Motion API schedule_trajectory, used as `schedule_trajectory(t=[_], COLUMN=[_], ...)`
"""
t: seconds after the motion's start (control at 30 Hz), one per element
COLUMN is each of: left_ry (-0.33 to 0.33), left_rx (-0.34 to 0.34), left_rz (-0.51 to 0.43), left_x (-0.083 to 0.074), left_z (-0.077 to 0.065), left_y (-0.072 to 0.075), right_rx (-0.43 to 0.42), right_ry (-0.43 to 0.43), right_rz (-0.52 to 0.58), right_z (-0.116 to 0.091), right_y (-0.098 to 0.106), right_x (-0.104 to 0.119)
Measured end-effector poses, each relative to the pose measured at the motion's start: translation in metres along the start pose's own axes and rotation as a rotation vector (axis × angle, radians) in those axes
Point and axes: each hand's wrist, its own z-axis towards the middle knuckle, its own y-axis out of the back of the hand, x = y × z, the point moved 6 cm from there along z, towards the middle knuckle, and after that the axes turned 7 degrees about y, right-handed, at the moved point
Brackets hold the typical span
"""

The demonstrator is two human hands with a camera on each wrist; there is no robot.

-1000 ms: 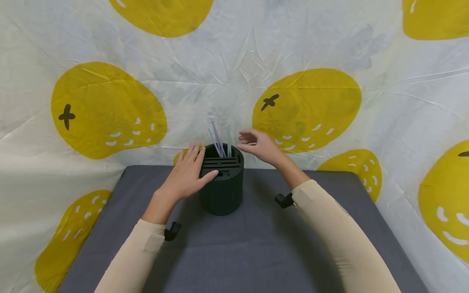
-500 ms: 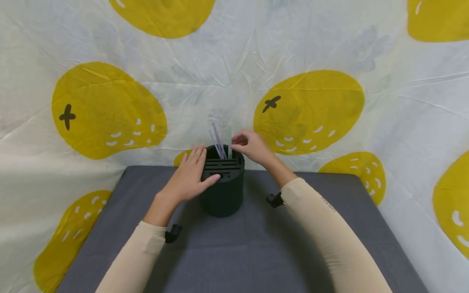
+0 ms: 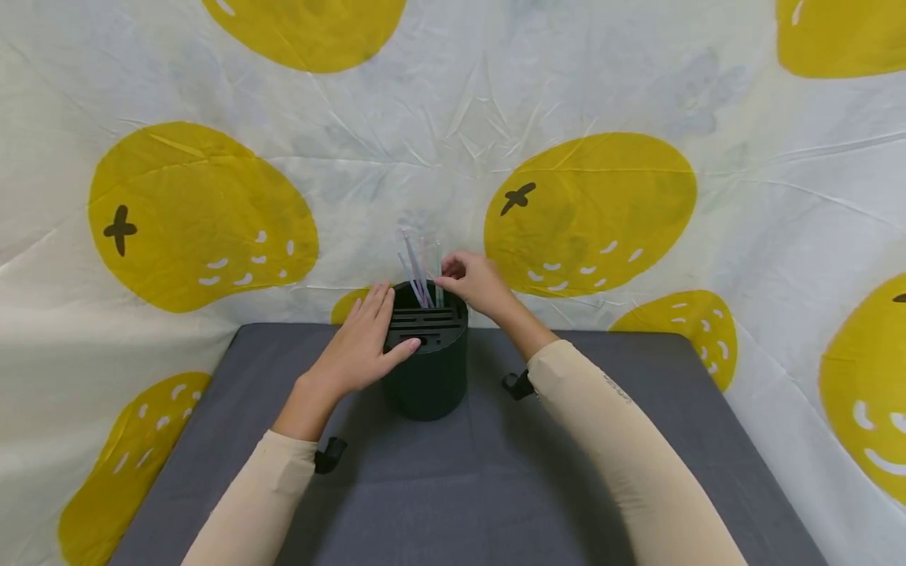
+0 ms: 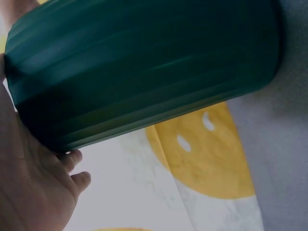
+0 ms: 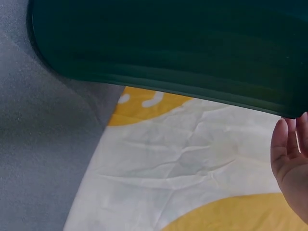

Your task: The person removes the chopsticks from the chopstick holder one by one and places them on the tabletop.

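A dark green, round knife holder (image 3: 425,381) with a black slotted top stands upright near the table's back edge. Several thin, pale, translucent drinking straws (image 3: 415,271) rise from the open section at its back. My left hand (image 3: 354,342) rests on the holder's left rim, fingers extended and thumb lying across the slotted top. At the right rim, my right hand (image 3: 477,284) has its thumb and curled fingers at the rightmost straw (image 3: 438,297), apparently pinching it. In the right wrist view the holder (image 5: 168,48) hides that hand's fingertips and the straws.
A dark grey cloth covers the table (image 3: 453,503) beneath the holder. Close behind the table hangs a white curtain (image 3: 396,189) printed with large yellow fruits. Small black mounts (image 3: 519,385) sit at both sleeves' wrists.
My right hand has moved left from beside the holder to the rightmost straw, and its fingers have closed in there. My left hand stays on the rim.
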Motion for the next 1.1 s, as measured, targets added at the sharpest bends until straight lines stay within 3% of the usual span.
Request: schedule_trajectory(t=[0.6,1.1], left_ry=[0.024,0.028], left_rx=[0.029,0.035], left_rz=[0.03,0.011], left_x=[-0.005,0.004], left_z=[-0.002,0.008], left_y=[0.001,-0.001], right_rx=[-0.054,-0.193], right_ry=[0.04,0.162], right_rz=[-0.003,0.194], right_z=[-0.006,-0.004], right_y=[0.004,0.034], right_x=[0.003,0.018])
